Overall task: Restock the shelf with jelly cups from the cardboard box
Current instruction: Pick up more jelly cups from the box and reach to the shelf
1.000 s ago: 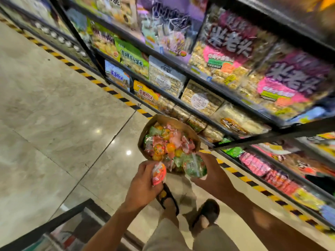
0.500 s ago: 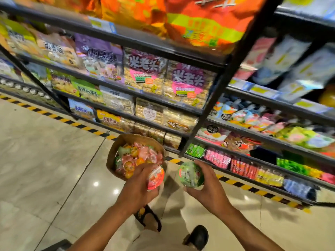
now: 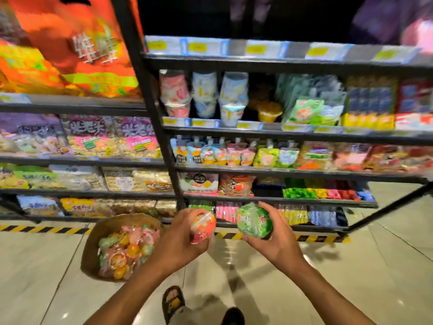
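L hand grips orange jelly cup, R hand green cup, both right of cardboard box. Prob light, slick wrap; hold round sides.

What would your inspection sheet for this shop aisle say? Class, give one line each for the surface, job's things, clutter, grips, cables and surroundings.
Surface: pale glossy tiled floor; an open brown cardboard box stands on it.
Job's things: the box is filled with mixed-colour wrapped jelly cups; one orange-red jelly cup and one green jelly cup are out of it, in hand.
Clutter: nothing seen.
Grips: left hand holds the orange-red cup; right hand holds the green cup, both in front of the lower shelves.
Cables: nothing seen.
Surroundings: black metal shelving stocked with packaged snacks; yellow-black striped floor tape along its foot.
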Demonstrator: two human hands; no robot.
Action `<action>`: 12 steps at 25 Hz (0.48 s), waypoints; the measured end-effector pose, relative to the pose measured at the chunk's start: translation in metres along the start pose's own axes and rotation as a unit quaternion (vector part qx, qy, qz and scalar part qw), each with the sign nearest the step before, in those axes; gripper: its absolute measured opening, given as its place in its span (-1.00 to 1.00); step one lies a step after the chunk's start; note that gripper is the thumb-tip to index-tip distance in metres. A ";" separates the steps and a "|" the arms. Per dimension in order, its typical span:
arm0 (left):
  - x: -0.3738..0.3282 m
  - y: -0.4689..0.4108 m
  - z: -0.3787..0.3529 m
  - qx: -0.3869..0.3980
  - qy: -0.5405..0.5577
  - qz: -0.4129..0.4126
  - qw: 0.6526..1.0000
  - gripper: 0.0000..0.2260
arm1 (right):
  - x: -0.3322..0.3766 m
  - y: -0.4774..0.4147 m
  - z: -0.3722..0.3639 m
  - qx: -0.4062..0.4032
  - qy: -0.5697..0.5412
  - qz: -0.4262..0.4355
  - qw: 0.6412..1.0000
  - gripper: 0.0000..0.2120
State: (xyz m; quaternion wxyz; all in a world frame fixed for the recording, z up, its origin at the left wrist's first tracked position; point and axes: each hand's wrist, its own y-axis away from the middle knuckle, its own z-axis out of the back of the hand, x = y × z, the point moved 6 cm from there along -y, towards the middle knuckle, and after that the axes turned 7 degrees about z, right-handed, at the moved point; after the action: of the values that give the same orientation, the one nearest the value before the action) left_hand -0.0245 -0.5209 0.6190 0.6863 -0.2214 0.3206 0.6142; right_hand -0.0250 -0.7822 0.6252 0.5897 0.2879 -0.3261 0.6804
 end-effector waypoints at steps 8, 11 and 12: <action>-0.148 -0.109 0.025 0.049 -0.042 -0.121 0.991 -0.41 | 0.005 -0.050 0.142 -0.128 -0.061 0.008 0.990 -0.28; -0.201 -0.151 0.055 0.054 -0.029 -0.161 0.985 -0.42 | 0.028 -0.083 0.189 -0.158 -0.067 0.036 0.985 -0.28; -0.219 -0.164 0.067 0.051 -0.022 -0.175 0.983 -0.43 | 0.038 -0.095 0.204 -0.167 -0.069 0.045 0.983 -0.28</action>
State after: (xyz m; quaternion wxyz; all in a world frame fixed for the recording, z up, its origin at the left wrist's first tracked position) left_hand 0.1393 -0.6517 0.8068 0.8006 -0.2249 0.2927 0.4721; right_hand 0.0653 -0.9101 0.7911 0.5740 0.2167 -0.4878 0.6210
